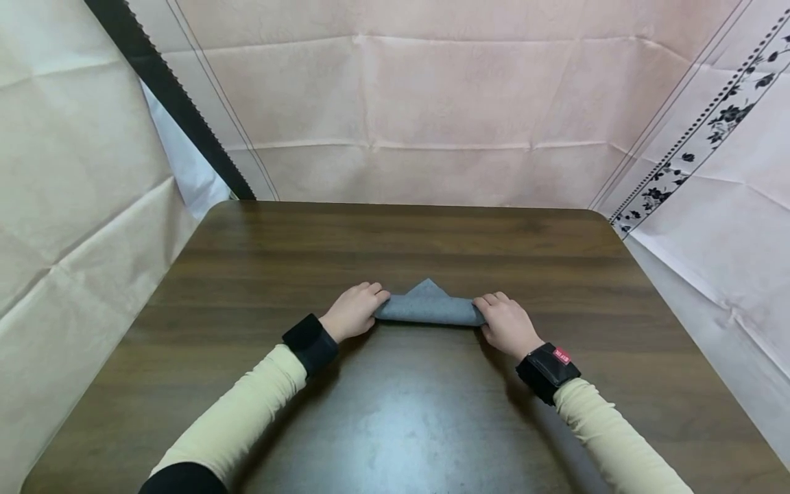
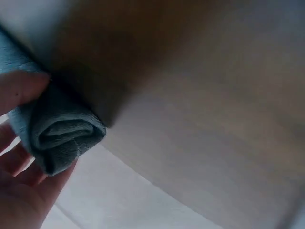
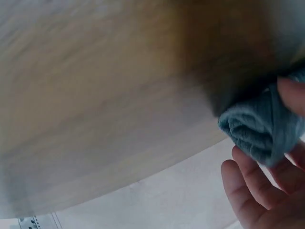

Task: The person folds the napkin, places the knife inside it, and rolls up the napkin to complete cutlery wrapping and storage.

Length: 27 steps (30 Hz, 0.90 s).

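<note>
A blue-grey cloth (image 1: 432,310), rolled into a thick band with a pointed corner sticking out on its far side, lies across the middle of the table. My left hand (image 1: 356,310) grips its left end; in the left wrist view the thumb presses on top of the rolled cloth (image 2: 62,129) and the fingers curl beneath. At the other end my right hand (image 1: 507,324) holds the roll between thumb and fingers. The spiral layers of the cloth (image 3: 250,129) show at that end in the right wrist view.
The dark brown wooden table (image 1: 395,240) has rounded far corners. Pale creased sheeting (image 1: 457,96) hangs behind it and along both sides, with a black strip (image 1: 179,96) at the left and a floral border (image 1: 710,130) at the right.
</note>
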Each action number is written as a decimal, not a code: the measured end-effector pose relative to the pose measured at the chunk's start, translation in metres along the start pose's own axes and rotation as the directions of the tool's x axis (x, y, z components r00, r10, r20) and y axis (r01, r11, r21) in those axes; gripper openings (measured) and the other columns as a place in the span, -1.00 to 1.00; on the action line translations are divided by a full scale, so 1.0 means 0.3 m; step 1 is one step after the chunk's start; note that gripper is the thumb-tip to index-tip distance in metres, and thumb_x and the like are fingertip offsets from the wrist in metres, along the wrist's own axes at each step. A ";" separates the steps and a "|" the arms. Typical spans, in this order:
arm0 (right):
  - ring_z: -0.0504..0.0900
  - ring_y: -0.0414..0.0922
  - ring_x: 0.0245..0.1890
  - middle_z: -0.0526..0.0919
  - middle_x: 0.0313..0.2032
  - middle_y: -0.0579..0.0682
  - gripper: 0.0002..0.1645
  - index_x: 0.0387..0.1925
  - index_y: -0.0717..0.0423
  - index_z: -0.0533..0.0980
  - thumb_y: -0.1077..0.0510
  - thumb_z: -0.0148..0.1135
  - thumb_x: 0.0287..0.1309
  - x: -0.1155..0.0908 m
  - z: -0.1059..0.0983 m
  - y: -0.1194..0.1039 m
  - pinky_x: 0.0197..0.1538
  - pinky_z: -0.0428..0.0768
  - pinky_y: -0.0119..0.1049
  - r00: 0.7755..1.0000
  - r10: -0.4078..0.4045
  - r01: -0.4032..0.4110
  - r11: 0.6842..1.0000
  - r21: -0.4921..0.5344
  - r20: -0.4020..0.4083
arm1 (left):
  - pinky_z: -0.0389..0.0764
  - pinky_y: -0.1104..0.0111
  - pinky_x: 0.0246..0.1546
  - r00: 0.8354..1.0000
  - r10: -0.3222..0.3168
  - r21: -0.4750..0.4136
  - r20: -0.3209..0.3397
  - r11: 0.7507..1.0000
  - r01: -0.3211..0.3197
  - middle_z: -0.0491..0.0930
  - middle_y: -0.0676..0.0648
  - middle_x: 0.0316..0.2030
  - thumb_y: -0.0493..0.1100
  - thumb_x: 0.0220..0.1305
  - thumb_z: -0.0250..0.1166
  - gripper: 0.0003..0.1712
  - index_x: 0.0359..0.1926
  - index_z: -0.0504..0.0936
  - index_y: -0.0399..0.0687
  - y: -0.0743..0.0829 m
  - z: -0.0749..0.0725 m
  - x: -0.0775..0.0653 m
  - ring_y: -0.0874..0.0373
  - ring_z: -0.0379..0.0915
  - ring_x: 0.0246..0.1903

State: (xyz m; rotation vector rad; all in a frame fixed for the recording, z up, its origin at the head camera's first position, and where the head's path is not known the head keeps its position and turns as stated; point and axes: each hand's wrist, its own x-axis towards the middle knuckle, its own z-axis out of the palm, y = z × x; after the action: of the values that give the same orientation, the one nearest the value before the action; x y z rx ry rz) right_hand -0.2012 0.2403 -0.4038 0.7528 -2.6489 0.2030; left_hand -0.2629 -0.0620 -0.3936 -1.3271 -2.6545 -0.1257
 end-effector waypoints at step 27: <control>0.38 0.10 0.14 0.50 0.07 0.13 -0.46 0.14 -0.01 0.44 0.01 0.23 0.09 0.095 0.034 -0.133 0.02 0.37 0.08 0.991 -0.033 0.049 0.992 -0.119 0.133 | 0.11 -0.01 0.19 0.962 -0.152 0.186 0.225 0.976 0.111 0.23 -0.14 0.27 -0.01 0.33 0.04 -0.45 0.29 0.28 -0.09 0.171 -0.017 0.061 0.01 0.06 0.28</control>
State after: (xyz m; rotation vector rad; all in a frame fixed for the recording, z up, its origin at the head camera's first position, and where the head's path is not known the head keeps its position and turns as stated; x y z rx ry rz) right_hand -0.2056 0.1905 -0.4005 0.8043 -2.7363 -0.0206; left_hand -0.2321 -0.0175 -0.3851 -1.1761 -2.8731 0.2583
